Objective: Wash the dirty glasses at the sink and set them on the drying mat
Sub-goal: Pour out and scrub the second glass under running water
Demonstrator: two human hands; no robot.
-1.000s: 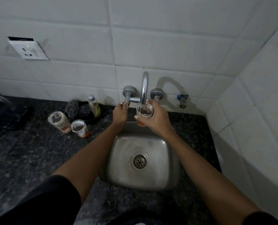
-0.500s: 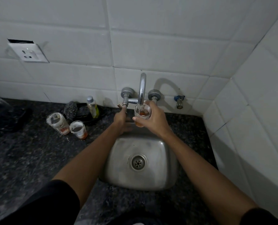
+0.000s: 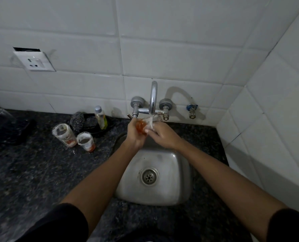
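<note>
A stained glass [image 3: 146,125] is gripped by both the left hand [image 3: 134,135] and right hand [image 3: 161,135] under the running tap [image 3: 153,96], apparently so residue can be rinsed out.

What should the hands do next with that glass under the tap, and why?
Probably keep rubbing and turning the glass under the tap. Both the left hand and the right hand hold it in the running water, and orange residue shows inside, so it does not look clean.
</note>
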